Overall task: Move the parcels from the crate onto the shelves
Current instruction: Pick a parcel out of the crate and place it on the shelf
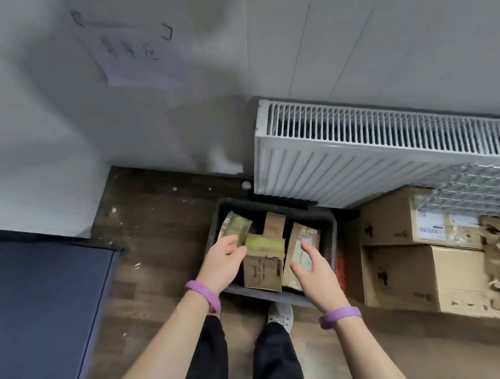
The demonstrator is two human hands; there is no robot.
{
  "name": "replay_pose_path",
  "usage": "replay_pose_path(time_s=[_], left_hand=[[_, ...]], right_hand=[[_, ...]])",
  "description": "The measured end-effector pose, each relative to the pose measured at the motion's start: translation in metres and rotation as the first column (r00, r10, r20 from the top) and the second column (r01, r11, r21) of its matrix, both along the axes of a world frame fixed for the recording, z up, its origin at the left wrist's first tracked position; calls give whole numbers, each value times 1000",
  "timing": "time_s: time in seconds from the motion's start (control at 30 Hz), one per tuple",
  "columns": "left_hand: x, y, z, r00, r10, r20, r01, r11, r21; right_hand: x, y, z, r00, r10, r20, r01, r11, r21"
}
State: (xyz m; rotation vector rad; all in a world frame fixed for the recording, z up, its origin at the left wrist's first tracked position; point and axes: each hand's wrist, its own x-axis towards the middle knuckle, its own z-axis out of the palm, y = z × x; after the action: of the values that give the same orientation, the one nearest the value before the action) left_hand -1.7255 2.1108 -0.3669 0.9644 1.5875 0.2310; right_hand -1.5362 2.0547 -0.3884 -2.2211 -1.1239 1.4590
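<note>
A dark grey plastic crate [268, 294] stands on the wooden floor [163, 214]. The left hand [225, 255], fingers loosely bent and holding nothing, hovers at its left side beside a brown cardboard parcel topped with yellow-green tape [264, 263]. The right hand [311, 269], fingers spread, hovers over a labelled cardboard parcel [299, 236] along the right wall.

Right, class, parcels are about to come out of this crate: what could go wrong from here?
1. The yellow packet seems to lie loose on the middle box; lifting the box could tip it off.
2. The parcels sit tight in the crate; pulling one may drag its neighbours.
3. Neither left grip nor right grip holds anything yet, and a shoe stands by the crate: a dropped box might hit it.
</note>
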Motion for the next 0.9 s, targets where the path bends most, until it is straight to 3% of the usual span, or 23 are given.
replay_pose_path(time_s=[0.33, 0.47, 0.67, 0.9], left_hand=[[12, 45, -276, 978, -183, -98, 168, 975, -146], [18, 28, -336, 988, -153, -19, 145, 962, -233], [22, -8, -300, 999, 19, -38, -28, 964, -263], [12, 12, -129, 996, 80, -39, -87, 975, -204]], right_hand=[[-11, 27, -264, 993, -118, -3, 115, 973, -199], [-14, 18, -317, 981, -178, -78, 162, 970, -182], [-25, -5, -272, 880, -430, -201, 409, 902, -136], [-19, 15, -94, 898, -426, -108, 430, 903, 11]])
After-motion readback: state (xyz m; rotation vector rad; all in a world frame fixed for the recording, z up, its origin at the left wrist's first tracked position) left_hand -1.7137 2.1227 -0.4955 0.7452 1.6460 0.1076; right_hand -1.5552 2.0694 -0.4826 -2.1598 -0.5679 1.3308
